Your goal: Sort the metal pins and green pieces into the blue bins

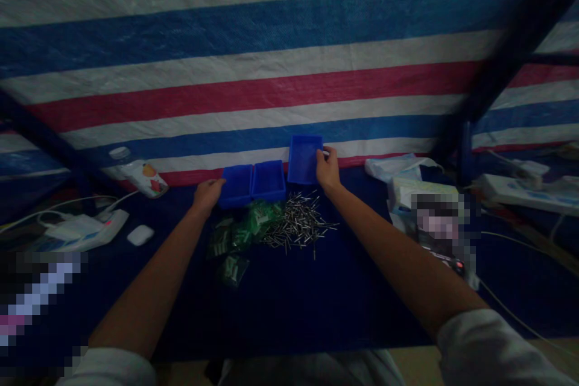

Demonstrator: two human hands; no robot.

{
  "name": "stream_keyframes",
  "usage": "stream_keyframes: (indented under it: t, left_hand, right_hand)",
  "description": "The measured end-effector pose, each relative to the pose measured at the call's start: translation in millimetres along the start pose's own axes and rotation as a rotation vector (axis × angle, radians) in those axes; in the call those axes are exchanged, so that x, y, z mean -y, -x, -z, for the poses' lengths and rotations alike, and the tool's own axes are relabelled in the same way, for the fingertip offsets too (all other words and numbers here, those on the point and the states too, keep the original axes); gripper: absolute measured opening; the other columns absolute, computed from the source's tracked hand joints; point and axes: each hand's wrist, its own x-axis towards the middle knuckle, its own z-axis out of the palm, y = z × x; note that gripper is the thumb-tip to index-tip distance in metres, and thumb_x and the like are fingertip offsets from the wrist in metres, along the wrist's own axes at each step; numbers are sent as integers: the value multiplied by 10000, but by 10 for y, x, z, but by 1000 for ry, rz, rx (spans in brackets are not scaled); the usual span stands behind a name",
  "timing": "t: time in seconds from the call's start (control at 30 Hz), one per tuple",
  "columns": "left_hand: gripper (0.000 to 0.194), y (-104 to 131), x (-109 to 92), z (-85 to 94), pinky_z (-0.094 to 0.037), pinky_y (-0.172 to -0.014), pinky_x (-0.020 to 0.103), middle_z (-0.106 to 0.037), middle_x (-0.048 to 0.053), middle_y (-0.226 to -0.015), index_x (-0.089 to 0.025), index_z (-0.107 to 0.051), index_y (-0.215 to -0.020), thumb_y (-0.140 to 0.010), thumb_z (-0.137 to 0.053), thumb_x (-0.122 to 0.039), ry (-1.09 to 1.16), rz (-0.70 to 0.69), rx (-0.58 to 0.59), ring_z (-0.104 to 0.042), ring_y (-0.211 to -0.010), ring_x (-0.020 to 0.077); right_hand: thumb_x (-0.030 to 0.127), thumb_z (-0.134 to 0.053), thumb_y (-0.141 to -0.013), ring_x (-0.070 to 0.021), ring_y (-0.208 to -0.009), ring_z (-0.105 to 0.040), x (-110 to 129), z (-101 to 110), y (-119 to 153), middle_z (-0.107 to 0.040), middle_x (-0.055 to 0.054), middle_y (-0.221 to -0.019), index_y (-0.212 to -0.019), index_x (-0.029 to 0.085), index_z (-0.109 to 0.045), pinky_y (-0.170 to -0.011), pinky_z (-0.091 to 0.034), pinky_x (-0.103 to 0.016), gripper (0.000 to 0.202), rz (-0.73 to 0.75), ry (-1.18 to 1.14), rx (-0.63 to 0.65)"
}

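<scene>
My right hand (328, 167) grips the right side of a blue plastic bin (304, 161), tilted up so that its inside faces me. My left hand (210, 193) has its fingers closed at the left wall of another blue bin (237, 183). Between these two stands a third blue bin (268, 180). In front of the bins lies a loose pile of thin metal pins (299, 220), similar to blind rivets. To the pile's left are several small clear-green bags (260, 217) with small parts in them; one bag (234, 269) lies nearer to me.
On the left are a plastic bottle (147, 178), a power strip (81, 230) with cables and a small white case (140, 234). At the right lie a box (425, 190) and plastic wrapping (400, 166). A striped tarp (271, 84) rises behind the dark blue tabletop (289, 307).
</scene>
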Motion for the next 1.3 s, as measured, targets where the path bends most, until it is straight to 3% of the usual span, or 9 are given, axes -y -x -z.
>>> stream_keyframes:
  t: [0.13, 0.33, 0.53, 0.67, 0.9, 1.3]
  left_hand:
    - [230, 15, 0, -7, -494, -875, 393, -738, 86, -902, -192, -700, -831, -718, -673, -391, -78, -31, 37, -661, -974, 289]
    - [388, 225, -40, 52, -452, -962, 422, -684, 123, -1133, -186, -649, -1087, -803, -624, -449, -168, -144, -4, -625, -1068, 292]
    - [466, 454, -96, 47, -409, -1036, 437, -623, 153, -1203, -142, -601, -1196, -873, -522, -468, -328, -558, -26, -569, -1148, 291]
    - [502, 562, -106, -43, -380, -1066, 479, -560, 150, -1286, -172, -576, -1258, -899, -485, -512, -434, -668, 73, -505, -1237, 305]
    - [534, 591, -68, -110, -359, -1079, 510, -514, 176, -1338, -179, -625, -1221, -892, -477, -572, -563, -715, 114, -450, -1280, 339]
    - [492, 673, -136, -108, -366, -1030, 605, -529, 130, -1366, -238, -641, -1203, -913, -429, -576, -604, -606, 205, -437, -1283, 361]
  right_hand:
    - [434, -367, -921, -186, -1014, -612, -68, -72, -33, -636, -100, -1169, -1213, 193, -447, -914, -435, -308, 387, 11, 39, 6]
    - [421, -357, -929, -173, -1010, -612, -62, -136, 49, -637, -104, -1166, -1236, 182, -433, -900, -431, -278, 397, 45, 71, 51]
    - [403, -318, -939, -178, -1003, -610, -16, -159, 67, -637, -99, -1153, -1279, 171, -406, -905, -426, -284, 421, 49, 123, 93]
    - [386, -316, -935, -204, -1037, -608, -9, -162, 61, -640, -102, -1151, -1279, 179, -415, -920, -430, -317, 414, 24, 177, 125]
    - [353, -355, -926, -251, -1070, -609, 7, -156, 68, -643, -130, -1165, -1256, 191, -436, -961, -428, -401, 377, -62, 281, 164]
    - [254, -475, -798, -335, -1102, -616, 120, -69, 164, -646, -187, -1159, -1253, 142, -483, -959, -446, -505, 468, -139, 465, 266]
